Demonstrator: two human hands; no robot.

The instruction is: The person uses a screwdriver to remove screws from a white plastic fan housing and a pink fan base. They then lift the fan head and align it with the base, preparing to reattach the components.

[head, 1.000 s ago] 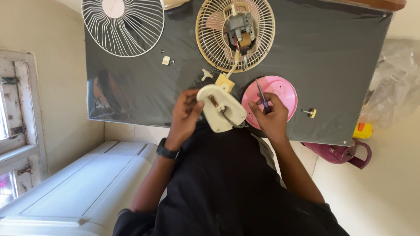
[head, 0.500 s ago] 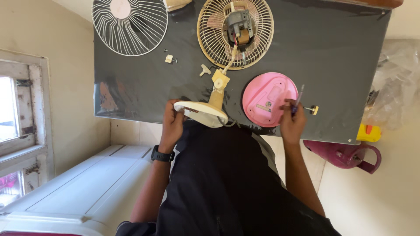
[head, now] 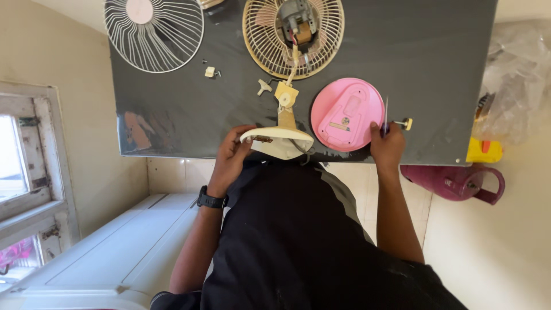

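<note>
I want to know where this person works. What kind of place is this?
Probably a room at home used for fixing a fan: a dark table beside a window holds fan grilles, a cream fan base and a pink round cover.

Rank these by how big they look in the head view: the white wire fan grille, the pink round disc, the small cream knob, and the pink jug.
1. White wire fan grille, partly cut off by the frame
2. Pink round disc
3. Pink jug, partly hidden under the table edge, so unsure against the disc
4. Small cream knob
</note>
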